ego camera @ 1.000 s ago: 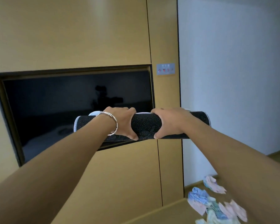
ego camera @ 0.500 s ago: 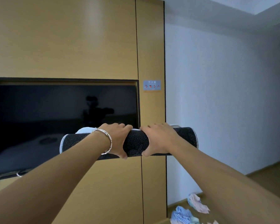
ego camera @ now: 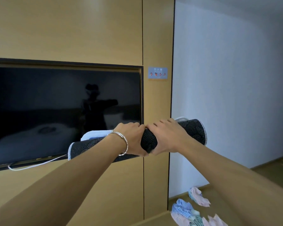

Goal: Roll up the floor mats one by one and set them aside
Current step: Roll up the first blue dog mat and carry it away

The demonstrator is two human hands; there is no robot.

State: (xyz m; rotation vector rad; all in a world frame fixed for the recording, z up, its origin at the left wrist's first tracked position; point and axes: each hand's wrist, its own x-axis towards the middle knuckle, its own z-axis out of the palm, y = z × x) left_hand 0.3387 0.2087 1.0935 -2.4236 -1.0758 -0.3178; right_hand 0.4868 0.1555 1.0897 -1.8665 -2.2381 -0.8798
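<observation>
A rolled-up floor mat (ego camera: 193, 130), dark with white dots and a pale edge trim, is held out in the air at chest height in front of the wall. My left hand (ego camera: 132, 137), with a silver bangle on the wrist, grips the roll near its middle. Right beside it, my right hand (ego camera: 167, 137) grips the roll as well, the two hands almost touching. The roll's left end is lower than its right end. A light blue inner layer sticks out at the left end.
A dark TV screen (ego camera: 55, 111) sits recessed in the yellow wood wall panel (ego camera: 88, 30), with a white cable hanging below it. A small sign (ego camera: 157, 73) is on the panel. Crumpled clothes (ego camera: 186, 209) lie on the floor at lower right by the white wall.
The mat and both hands have shifted to the right, and the roll now tilts with its right end higher. My hands have drawn closer together.
</observation>
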